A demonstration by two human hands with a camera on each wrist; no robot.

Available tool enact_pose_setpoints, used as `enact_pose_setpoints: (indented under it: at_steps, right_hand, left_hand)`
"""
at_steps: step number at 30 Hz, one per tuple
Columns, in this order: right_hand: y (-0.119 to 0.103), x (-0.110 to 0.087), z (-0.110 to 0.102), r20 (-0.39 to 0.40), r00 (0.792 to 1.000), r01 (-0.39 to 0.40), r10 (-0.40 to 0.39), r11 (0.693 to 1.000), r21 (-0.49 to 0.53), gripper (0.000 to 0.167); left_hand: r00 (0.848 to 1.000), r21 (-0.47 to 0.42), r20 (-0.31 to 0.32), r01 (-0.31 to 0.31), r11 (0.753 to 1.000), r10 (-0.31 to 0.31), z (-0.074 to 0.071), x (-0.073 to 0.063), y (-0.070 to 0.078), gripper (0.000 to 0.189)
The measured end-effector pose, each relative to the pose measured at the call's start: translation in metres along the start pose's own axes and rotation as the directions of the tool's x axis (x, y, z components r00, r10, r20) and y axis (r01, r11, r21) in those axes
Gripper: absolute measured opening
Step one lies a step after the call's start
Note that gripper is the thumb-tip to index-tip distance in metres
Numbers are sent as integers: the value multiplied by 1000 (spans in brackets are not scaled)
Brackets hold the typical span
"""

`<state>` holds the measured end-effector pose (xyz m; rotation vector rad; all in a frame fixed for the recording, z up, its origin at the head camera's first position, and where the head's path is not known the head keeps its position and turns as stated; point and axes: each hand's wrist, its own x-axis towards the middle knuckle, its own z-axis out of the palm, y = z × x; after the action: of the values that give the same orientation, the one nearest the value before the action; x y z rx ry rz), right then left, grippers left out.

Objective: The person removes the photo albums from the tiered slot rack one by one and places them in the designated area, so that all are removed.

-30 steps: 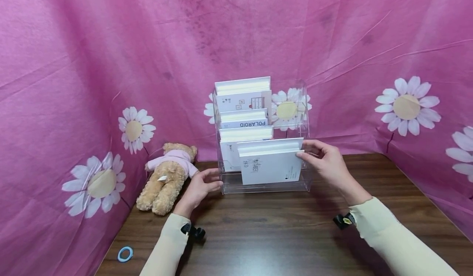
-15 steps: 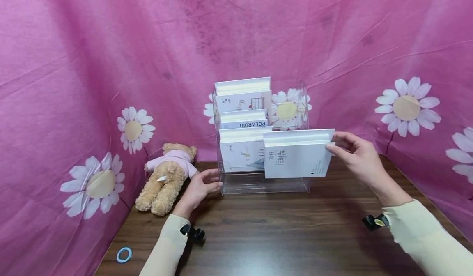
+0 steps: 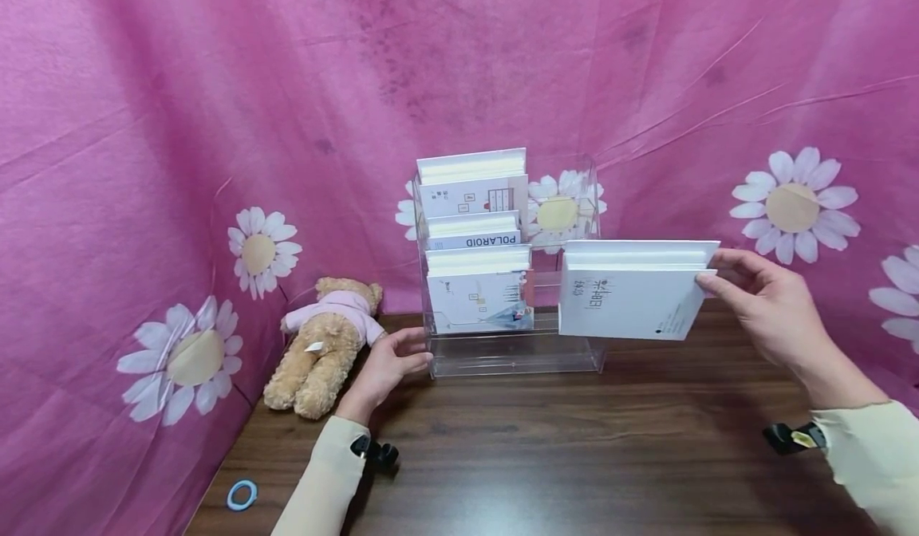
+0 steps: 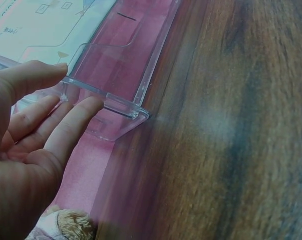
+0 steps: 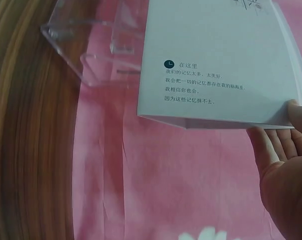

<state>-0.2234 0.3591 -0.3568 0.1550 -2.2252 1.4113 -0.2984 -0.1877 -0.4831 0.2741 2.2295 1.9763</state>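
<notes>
Farther right now, the white book (image 3: 632,301) lies lengthwise right of centre, right end pinched by the right hand (image 3: 771,305); the left hand (image 3: 388,370), fingers relaxed, touches the rack (image 3: 517,359).

Book (image 3: 635,301) at 3 o'clock: white, dark print
Curtain (image 3: 287,81): pink, white-and-yellow daisy print
Table (image 3: 560,456): brown wood grain
Bear (image 3: 316,368) at 8 o'clock: tan, pale-pink shirt (image 3: 336,311)
Ring (image 3: 232,494): blue

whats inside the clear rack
The rack holds a front book, POLAROID book and back book. Lower parts of the rear two are covered; the held book hides some right-side space.
</notes>
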Motion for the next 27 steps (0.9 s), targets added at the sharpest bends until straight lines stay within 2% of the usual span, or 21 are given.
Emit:
enact_pose_setpoints:
  at_steps: [4,11,20,22,23,27]
  right_hand:
    - [3,-2,-17,-30,999,-23,23,999,-22,37]
    - [13,-3,-34,-18,999,-34,35,998,53,38]
    - [33,-12,-50,-59,995,-78,85,990,115,37]
    - [37,-13,-54,-62,994,-85,90,993,87,37]
    - [39,-13,-57,-66,993,-93,95,995,33,38]
    - [47,-16,-63,-59,992,-111,107,991,-72,40]
  left_hand:
    - [1000,-1,7,2,1000,-2,0,1,0,55]
    - [1000,-1,-3,9,1000,-9,-1,2,-2,55]
    - [1000,-11,3,5,1000,-5,0,1,-3,56]
    - [1000,-14,6,3,1000,-3,-1,1,-3,56]
    - [1000,-15,7,3,1000,-3,-1,1,-3,56]
    - [1000,-9,10,-1,1000,1,-2,1,-2,56]
